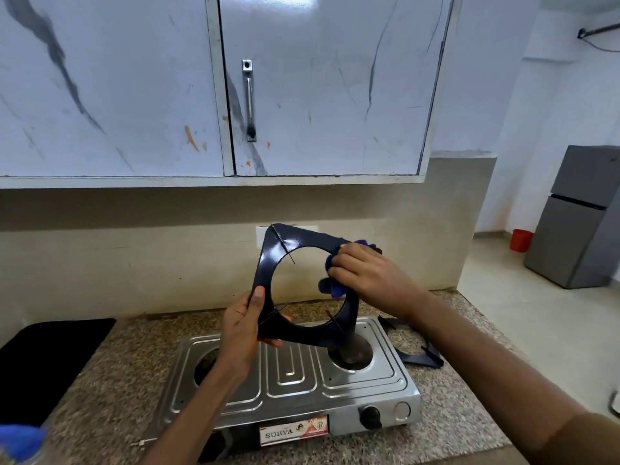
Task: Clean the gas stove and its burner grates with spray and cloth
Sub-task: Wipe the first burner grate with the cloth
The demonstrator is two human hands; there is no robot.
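Fingers of my right hand (364,275) pinch the blue cloth (332,286) on the dark grate (268,263). My left hand (246,325) grips its corner, above the stove (288,377). Another grate (417,350) lies beside.

Grate (268,263): I see glossy dark enamelled metal, smooth, catching the light.
Cloth (330,286): soft blue fabric, matt, crumpled under my right hand (365,276).
Stove (288,374): brushed steel top, shiny, ribbed in pressed lines — black plastic knob (370,416) on the front.
Label (293,431): glossy printed sticker.
Counter (117,380): speckled stone, polished.
Cabinet doors (318,85): smooth marble-look laminate, faint sheen — metal handle (249,100).
Wall (134,250): matt beige, slightly rough.
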